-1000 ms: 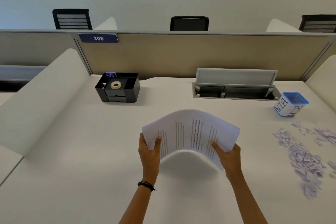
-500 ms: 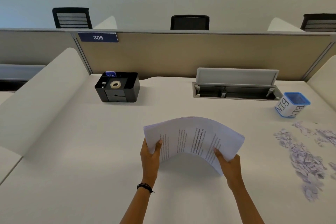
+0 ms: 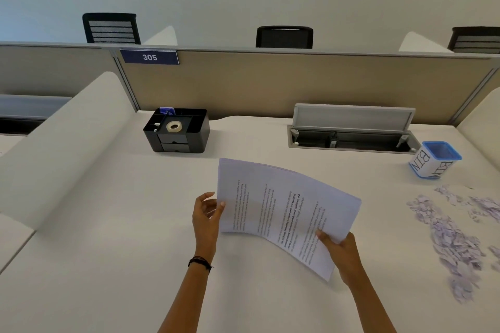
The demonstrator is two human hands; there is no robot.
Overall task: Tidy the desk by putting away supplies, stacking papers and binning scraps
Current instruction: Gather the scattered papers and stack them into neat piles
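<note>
The papers (image 3: 284,213) hang in the air above the surface (image 3: 108,265), bowed, their long axis running from upper left to lower right and the text lines running up the page. Half a second ago the sheaf arched level between both hands; now its left edge stands taller and the sheets face the camera more. The right hand (image 3: 342,254) pinches the lower right corner, thumb on top. The left hand (image 3: 207,217) sits at the left edge, fingers (image 3: 209,199) loosely curled and only the thumb tip touching the paper. Far left stands a black organiser (image 3: 186,140) holding tape (image 3: 173,126). At right, scraps (image 3: 454,240) lie scattered near the bin (image 3: 433,161).
</note>
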